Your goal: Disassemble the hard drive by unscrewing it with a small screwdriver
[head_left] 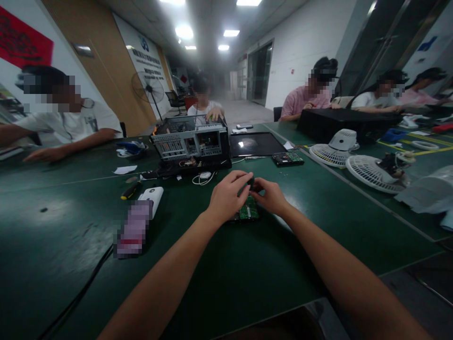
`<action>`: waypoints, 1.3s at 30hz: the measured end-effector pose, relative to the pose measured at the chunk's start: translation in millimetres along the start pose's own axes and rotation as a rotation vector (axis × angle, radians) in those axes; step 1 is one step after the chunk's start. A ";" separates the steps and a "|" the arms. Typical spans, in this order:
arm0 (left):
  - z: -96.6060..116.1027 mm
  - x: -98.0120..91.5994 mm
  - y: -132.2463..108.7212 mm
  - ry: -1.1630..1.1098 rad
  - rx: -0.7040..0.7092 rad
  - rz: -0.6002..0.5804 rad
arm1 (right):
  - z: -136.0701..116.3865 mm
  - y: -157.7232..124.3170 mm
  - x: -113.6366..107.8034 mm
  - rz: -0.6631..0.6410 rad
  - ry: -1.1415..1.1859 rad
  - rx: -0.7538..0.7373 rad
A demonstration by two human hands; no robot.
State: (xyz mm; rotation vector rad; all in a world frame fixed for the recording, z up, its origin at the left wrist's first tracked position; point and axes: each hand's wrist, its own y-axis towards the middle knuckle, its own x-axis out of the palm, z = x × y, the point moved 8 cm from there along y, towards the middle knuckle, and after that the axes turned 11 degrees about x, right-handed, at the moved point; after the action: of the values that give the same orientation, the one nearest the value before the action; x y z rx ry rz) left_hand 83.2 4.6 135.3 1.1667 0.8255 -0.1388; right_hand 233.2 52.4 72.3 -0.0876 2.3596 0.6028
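My left hand [228, 196] is closed, thumb and fingers pinching a small dark piece [251, 181] whose kind I cannot make out. From the other side my right hand [271, 194] meets it, its fingers pressed together near the piece's lower edge; what they grip is hidden. Directly below both hands, a hard drive [249, 211] lies on the green table with its green circuit board facing up. The left hand covers part of the drive.
An opened computer case [191, 144] stands ahead, a black panel [260, 143] beside it. Another circuit-board drive [288, 158] lies right of centre. To the left are a screwdriver [130, 190] and a phone [153, 194]. White fan parts [371, 172] sit right. Several people work around the table.
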 end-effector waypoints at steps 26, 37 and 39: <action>5.4 -0.1 -1.4 -0.039 -0.017 0.017 | 0.8 0.1 0.4 0.045 -0.028 0.008; 0.1 1.4 -2.0 -0.038 -0.046 0.006 | 1.0 0.4 2.3 0.032 -0.045 -0.001; -1.6 1.7 -2.5 -0.045 -0.069 0.006 | 3.8 0.7 2.6 0.039 -0.036 0.008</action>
State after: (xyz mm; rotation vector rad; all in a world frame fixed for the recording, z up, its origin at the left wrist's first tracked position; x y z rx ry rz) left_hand 82.3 5.3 132.1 1.0972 0.7813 -0.1296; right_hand 233.3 55.0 68.5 -0.0270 2.3329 0.6090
